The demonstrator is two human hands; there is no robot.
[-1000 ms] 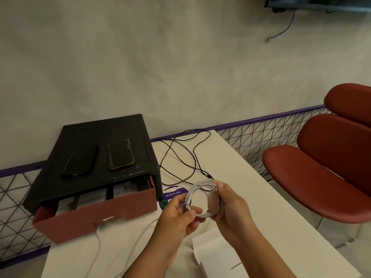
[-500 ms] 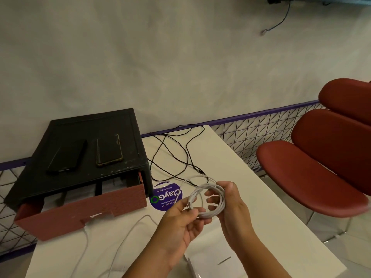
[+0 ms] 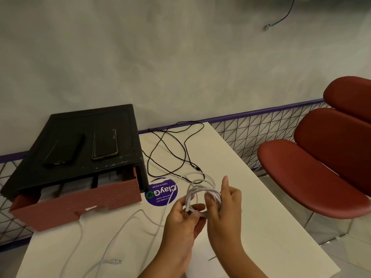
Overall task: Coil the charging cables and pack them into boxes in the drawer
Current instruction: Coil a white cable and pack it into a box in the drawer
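Observation:
A coiled white charging cable (image 3: pixel 197 190) hangs between both hands above the white table (image 3: pixel 261 207). My left hand (image 3: pixel 180 219) pinches the cable's end at the coil's lower left. My right hand (image 3: pixel 225 207) has its fingers curled through the coil, thumb raised. A second white cable (image 3: pixel 128 223) lies loose on the table, its plug (image 3: pixel 116 261) near the front. A black cable (image 3: pixel 176 149) sprawls at the back. The reddish drawer (image 3: pixel 80 205) stands pulled out of the black cabinet (image 3: pixel 84 121), white boxes (image 3: pixel 109 180) partly visible inside.
Two dark phones (image 3: pixel 104 144) lie on the cabinet top. A purple round sticker (image 3: pixel 160 192) sits on the table beside the drawer. A red chair (image 3: pixel 321 167) stands to the right, a wire fence (image 3: pixel 251 133) behind the table.
The view has shifted so the scene sits lower and to the right. The coil has stayed between both hands, and the right thumb has lifted off it.

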